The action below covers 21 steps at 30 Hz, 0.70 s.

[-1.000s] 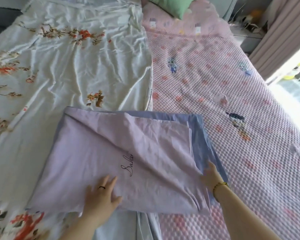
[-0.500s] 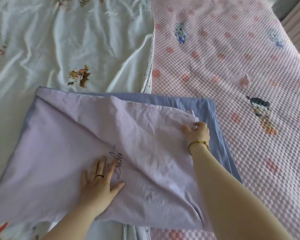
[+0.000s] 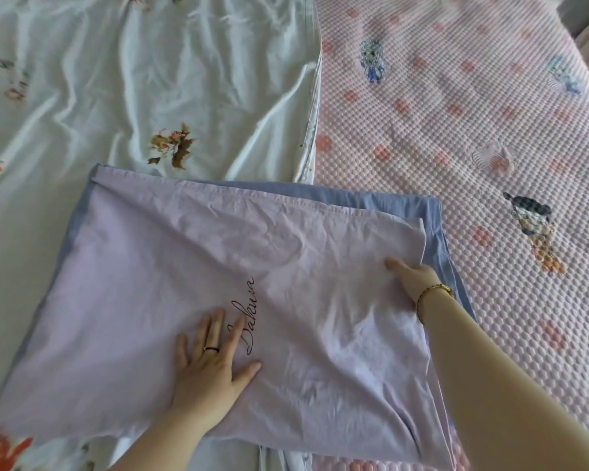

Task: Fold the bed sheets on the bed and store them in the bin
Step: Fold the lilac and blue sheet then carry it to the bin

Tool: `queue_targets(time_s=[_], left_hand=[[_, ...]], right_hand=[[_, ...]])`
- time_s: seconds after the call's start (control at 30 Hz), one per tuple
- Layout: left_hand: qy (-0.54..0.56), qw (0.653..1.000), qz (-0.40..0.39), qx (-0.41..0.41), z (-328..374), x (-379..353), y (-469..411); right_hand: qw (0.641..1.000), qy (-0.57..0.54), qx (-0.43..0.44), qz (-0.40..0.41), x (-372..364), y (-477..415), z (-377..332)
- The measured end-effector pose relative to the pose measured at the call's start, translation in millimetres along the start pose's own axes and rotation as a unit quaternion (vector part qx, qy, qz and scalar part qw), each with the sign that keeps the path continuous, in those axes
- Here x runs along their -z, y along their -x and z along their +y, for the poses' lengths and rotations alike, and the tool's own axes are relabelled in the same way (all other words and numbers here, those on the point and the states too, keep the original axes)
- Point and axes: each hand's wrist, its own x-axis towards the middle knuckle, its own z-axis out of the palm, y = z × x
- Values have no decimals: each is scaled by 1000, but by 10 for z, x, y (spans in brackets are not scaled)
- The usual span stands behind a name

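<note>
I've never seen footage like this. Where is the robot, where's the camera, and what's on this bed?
There is no robot: a person works with bare hands, and the one camera sits on their head, looking down. The left hand lies flat, pressing on a folded lilac sheet with a blue underside. The right hand, wearing a gold bracelet, grips that sheet's right edge, thumb on top. Beneath lie a white floral sheet and a pink quilted cover.

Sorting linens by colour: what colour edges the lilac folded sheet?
Blue: the border runs along the folded sheet's far and right sides, head view.
</note>
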Motion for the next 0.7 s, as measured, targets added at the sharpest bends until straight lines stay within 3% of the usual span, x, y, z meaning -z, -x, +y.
queue_targets(time_s=[0.07, 0.23, 0.4, 0.5, 0.6, 0.7], left_hand=[[10, 1000, -12, -4, 1, 27, 18], [18, 999, -4, -28, 11, 114, 53], [82, 987, 135, 8, -151, 268, 13], [112, 975, 176, 78, -432, 381, -78], [97, 981, 130, 107, -644, 404, -135], [87, 972, 185, 113, -699, 479, -144]], right_hand=[[998, 61, 24, 5, 26, 4, -63], [984, 69, 146, 75, 145, 0, -452], [976, 57, 168, 125, 150, -16, -531], [989, 42, 127, 58, 168, 52, -405], [990, 115, 53, -58, 138, 122, -151], [984, 155, 83, -20, 198, 153, -105]])
